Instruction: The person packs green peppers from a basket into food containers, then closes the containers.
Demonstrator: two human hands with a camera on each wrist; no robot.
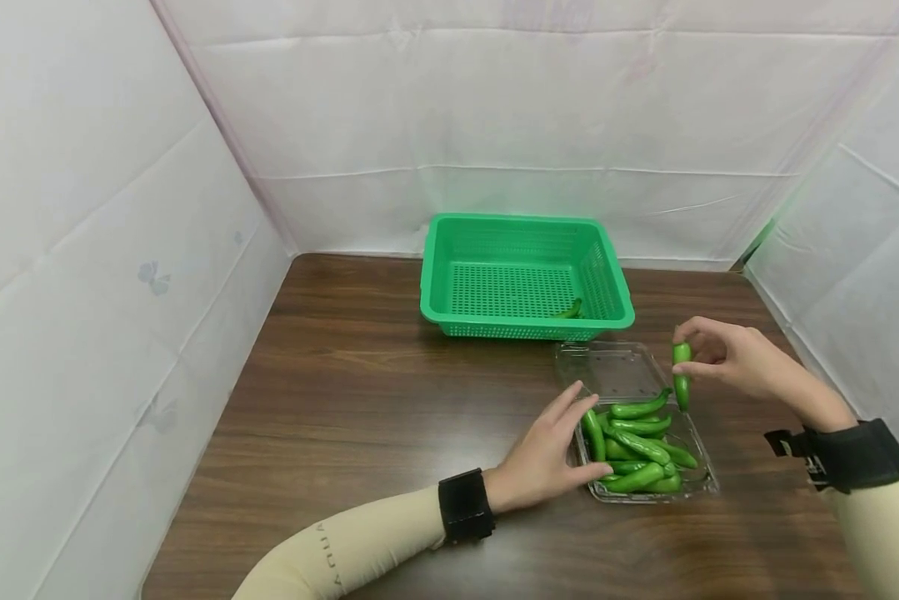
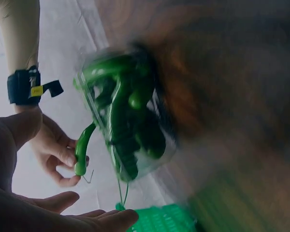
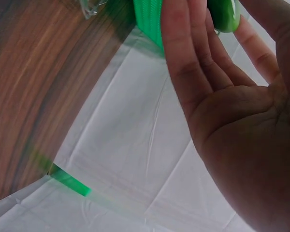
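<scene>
A small glossy green chili pepper (image 1: 681, 375) hangs upright in the air, pinched near its top between the thumb and fingertips of the right hand (image 1: 741, 362), just above the far right corner of the clear plastic clamshell tray (image 1: 707, 482). The step in hand looks like lifting one pepper out of the tray; the next move would call for carrying it to the far left, toward the green perforated plastic basket (image 1: 524, 246). The left hand (image 1: 550, 454) lies with fingers straight, resting against the tray's left edge. The tray holds a heap of like peppers (image 1: 640, 450); the basket holds one pepper (image 1: 569, 312) at its near right corner. All sit on the dark wooden table (image 1: 344, 400).
</scene>
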